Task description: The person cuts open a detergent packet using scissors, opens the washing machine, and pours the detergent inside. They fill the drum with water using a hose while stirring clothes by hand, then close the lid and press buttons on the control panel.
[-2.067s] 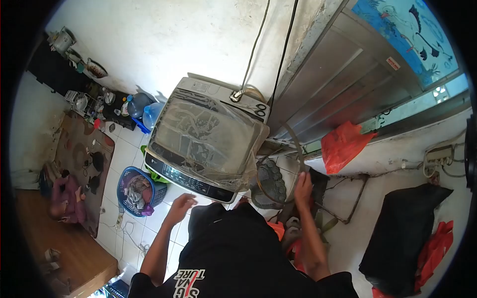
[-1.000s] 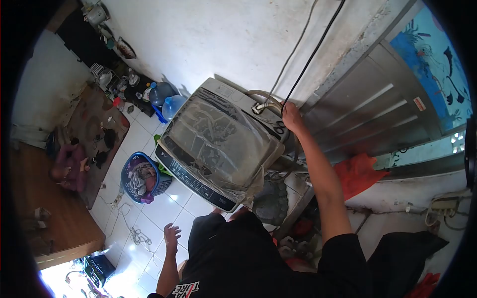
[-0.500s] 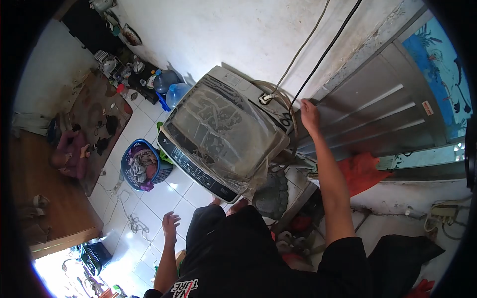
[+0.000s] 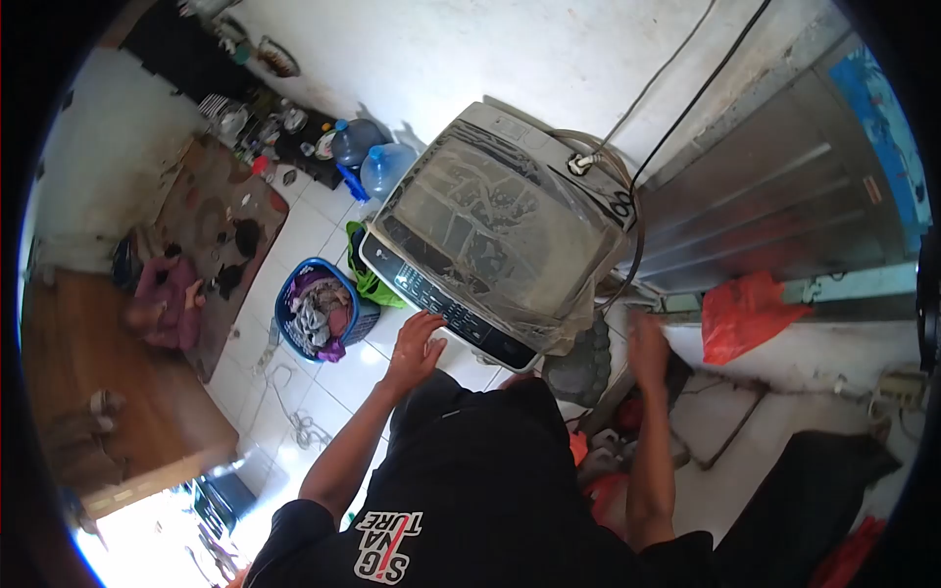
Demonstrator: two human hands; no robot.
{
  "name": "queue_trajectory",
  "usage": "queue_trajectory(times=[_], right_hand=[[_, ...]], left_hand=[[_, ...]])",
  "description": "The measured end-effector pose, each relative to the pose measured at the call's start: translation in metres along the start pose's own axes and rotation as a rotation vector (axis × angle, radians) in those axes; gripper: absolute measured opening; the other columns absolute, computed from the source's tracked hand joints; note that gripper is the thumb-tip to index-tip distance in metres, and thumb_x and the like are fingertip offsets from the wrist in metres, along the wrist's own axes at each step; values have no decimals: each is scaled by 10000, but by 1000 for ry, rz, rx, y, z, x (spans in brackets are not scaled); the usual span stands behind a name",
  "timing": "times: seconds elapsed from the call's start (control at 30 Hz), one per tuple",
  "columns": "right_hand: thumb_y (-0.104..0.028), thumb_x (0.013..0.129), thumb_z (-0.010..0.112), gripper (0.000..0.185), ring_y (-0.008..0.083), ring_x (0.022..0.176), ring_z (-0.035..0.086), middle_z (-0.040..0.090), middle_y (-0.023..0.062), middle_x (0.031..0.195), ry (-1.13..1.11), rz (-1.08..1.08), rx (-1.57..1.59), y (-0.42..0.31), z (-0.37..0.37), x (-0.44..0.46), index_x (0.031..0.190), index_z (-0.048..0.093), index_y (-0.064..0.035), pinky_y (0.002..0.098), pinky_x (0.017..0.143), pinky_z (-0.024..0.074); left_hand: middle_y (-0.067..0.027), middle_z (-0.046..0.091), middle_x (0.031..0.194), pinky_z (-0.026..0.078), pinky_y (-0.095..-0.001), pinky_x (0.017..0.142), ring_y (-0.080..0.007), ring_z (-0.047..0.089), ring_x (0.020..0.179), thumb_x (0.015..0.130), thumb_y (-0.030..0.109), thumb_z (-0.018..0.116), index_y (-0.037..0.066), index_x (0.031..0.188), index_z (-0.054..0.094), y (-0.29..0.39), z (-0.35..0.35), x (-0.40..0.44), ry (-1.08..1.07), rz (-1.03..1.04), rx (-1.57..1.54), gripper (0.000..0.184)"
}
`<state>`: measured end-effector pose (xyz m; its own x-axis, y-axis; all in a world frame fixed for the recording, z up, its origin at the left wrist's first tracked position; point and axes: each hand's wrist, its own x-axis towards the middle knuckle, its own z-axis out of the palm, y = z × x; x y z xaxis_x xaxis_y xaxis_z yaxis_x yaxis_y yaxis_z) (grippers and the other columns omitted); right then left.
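Observation:
A top-loading washing machine (image 4: 510, 216) with its lid down stands before me, a creased, dusty plastic film over the top. My left hand (image 4: 416, 348), fingers stretched and holding nothing, is at the front edge of its button panel (image 4: 431, 299). Whether the fingertips touch the panel I cannot tell. Off the machine's right front corner is my right hand (image 4: 647, 348), smeared by motion, its fingers unclear. On the rear right of the top lie a white plug (image 4: 582, 163) on a cord and a pair of dark-handled scissors (image 4: 620, 203).
A blue laundry basket (image 4: 365, 318) full of clothes stands left of the machine, by a green bag (image 4: 361, 267). Water jugs (image 4: 387, 169) sit behind. A person (image 4: 169, 304) sits on a mat. A red plastic bag (image 4: 750, 316) hangs by the metal door (image 4: 755, 206).
My left hand has risen from beside my leg to the panel's edge. My right hand has dropped from near the door frame toward me. The view has shifted, moving the machine rightward.

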<state>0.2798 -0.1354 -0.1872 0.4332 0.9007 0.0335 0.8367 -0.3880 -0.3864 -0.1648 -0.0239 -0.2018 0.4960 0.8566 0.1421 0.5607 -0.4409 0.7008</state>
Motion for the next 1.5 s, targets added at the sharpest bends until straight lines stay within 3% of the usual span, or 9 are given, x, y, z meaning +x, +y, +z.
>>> queue_trajectory(times=[0.03,0.17,0.27,0.43,0.47,0.6,1.0,1.23,1.5], right_hand=[[-267,900,652,402,285,826,683,699,166,936,-116,137,408,-16,19,-24,1243,611,-61,397,759,523],[-239,888,658,444,311,773,679,694,175,880,-386,42,451,-168,35,-96,1304,587,-101,372,719,523],[-255,885,661,548,337,814,688,702,198,921,-378,118,437,-212,105,-113,1394,512,-115,463,789,522],[-257,893,622,845,457,855,674,699,249,964,-415,219,90,-267,143,-113,1572,131,-152,703,908,392],[-265,888,624,902,447,845,681,696,262,953,-405,222,32,-269,152,-116,1576,52,-149,642,858,461],[-266,872,642,933,407,729,683,696,240,851,-327,274,16,-285,151,-121,1572,46,-109,503,668,542],[-291,879,626,927,422,718,678,693,249,813,-379,340,-37,-297,160,-114,1557,45,-43,505,683,542],[-305,883,605,884,371,694,687,699,198,755,-367,289,-83,-295,158,-111,1539,111,23,483,671,541],[-341,913,585,813,409,809,693,701,242,938,-426,263,-13,-315,175,-115,1572,143,-165,539,727,526]], left_hand=[[-125,600,1260,358,-458,1081,-356,468,1293,884,138,652,63,1198,625,-4,-4,10,-27,23,-11,323],[-112,535,1317,345,-481,1065,-338,407,1335,846,143,663,85,1185,626,-41,-17,55,-184,267,183,347],[-110,537,1316,352,-497,1045,-339,419,1314,822,140,667,77,1160,630,-73,-35,85,-164,328,265,346],[-100,535,1334,355,-486,1044,-339,425,1309,825,121,643,92,1198,624,-121,-68,113,-226,431,313,375],[-96,533,1341,356,-484,1044,-339,426,1307,826,119,639,96,1211,619,-124,-74,116,-263,460,301,386],[-93,512,1382,352,-474,1055,-334,427,1312,827,118,628,106,1272,597,-130,-81,119,-324,526,276,445],[-132,324,1553,207,-583,1139,-345,293,1435,816,216,666,76,1480,369,-127,-77,96,-365,510,475,741],[-91,355,1543,222,-573,1124,-311,315,1428,810,191,675,93,1456,408,-132,-83,102,-393,461,428,706],[-82,395,1521,236,-562,1113,-299,336,1412,831,200,665,87,1409,471,-132,-96,100,-398,566,429,620]])
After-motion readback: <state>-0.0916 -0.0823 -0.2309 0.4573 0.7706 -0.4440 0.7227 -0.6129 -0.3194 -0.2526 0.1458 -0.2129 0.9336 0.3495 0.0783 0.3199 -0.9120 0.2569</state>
